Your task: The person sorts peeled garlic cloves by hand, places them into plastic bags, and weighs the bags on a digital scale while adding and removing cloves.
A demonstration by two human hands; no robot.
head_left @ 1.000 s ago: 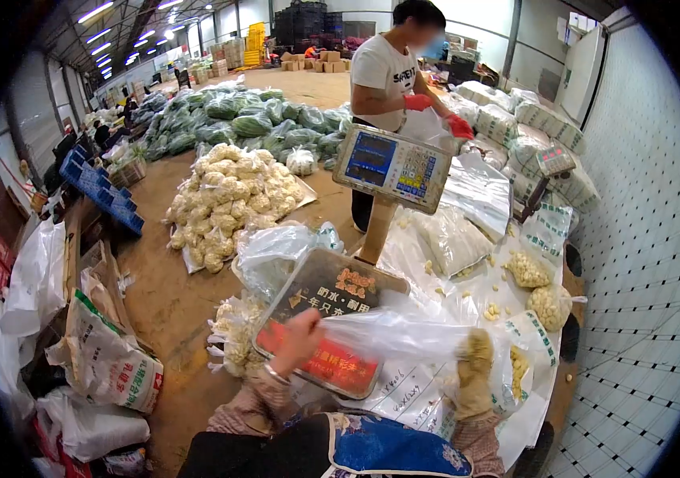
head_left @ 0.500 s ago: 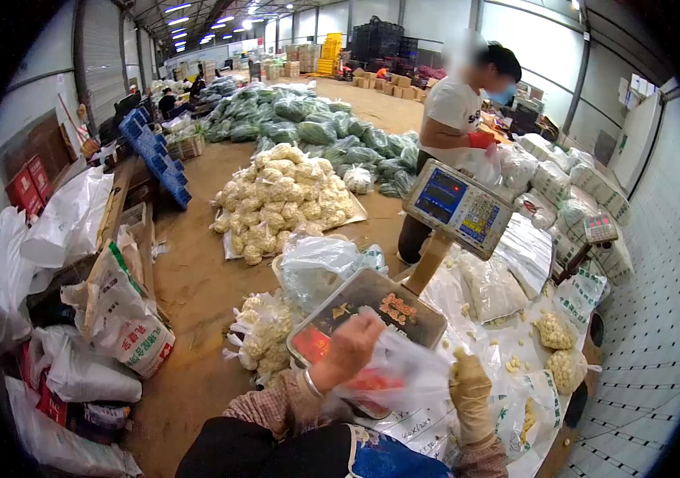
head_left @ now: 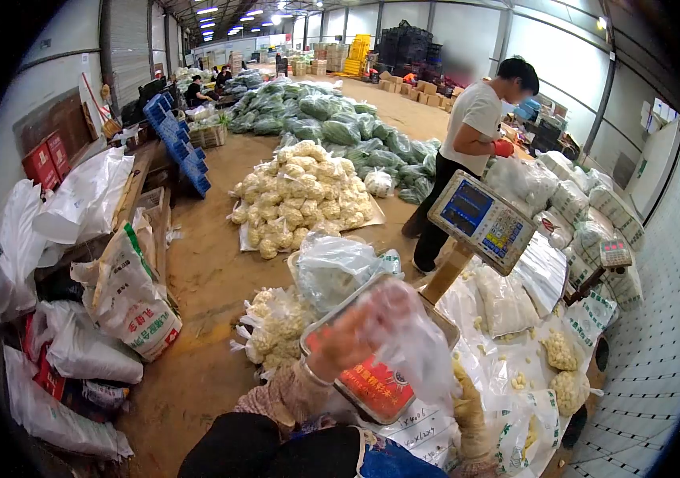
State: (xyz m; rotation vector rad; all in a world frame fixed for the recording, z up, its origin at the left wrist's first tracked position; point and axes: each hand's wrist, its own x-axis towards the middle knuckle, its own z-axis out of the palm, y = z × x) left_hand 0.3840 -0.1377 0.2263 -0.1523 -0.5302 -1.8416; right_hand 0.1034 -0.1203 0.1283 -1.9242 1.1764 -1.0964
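My left hand (head_left: 346, 342), bare and smeared by motion, is closed on a clear plastic bag (head_left: 416, 342) above the scale's pan. The bag looks thin and holds nothing I can make out. At its lower right edge is my right hand (head_left: 469, 402) in a tan glove, fingers bent against the plastic and partly hidden by it. Below the bag lies the scale pan (head_left: 314, 341), with a red printed sheet (head_left: 373, 390) on it. The scale's display (head_left: 483, 219) stands on a post behind the pan.
Bagged pale cloves (head_left: 272, 327) lie left of the scale, with a larger heap of bags (head_left: 300, 199) beyond. Loose cloves and filled bags (head_left: 569, 390) lie on plastic at right. A person (head_left: 475, 135) stands behind the display. White sacks (head_left: 129, 295) line the left side.
My left hand has lifted the bag's left end, so the bag now hangs higher and bunched. More of the red sheet shows. The view has shifted, and the person at the back has lowered their hands slightly.
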